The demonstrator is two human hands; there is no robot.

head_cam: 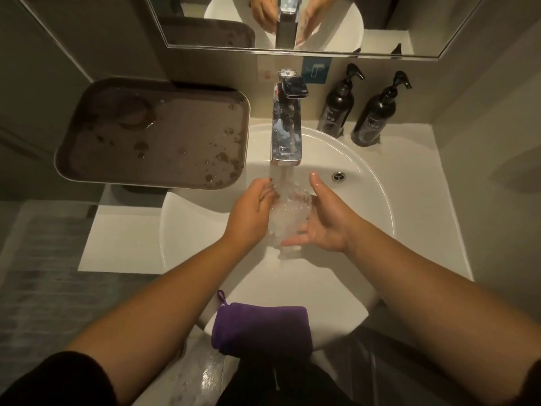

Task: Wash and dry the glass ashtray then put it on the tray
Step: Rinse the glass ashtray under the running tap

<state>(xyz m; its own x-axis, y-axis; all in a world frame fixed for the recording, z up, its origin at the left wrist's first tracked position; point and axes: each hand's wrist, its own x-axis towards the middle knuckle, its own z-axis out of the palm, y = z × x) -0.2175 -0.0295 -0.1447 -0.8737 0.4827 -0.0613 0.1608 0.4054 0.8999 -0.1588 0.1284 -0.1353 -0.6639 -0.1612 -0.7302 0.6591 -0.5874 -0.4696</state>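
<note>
The clear glass ashtray is over the white sink basin, held under the water running from the chrome tap. My left hand grips its left side. My right hand cups its right side and underside, fingers spread. Splashing water blurs the ashtray's outline. The brown tray, wet with drops and a ring mark, sits to the left of the tap. A purple cloth hangs over the front rim of the basin.
Two dark pump bottles stand on the counter to the right of the tap. A mirror is above. The overflow hole sits on the basin's right wall. White counter surrounds the basin.
</note>
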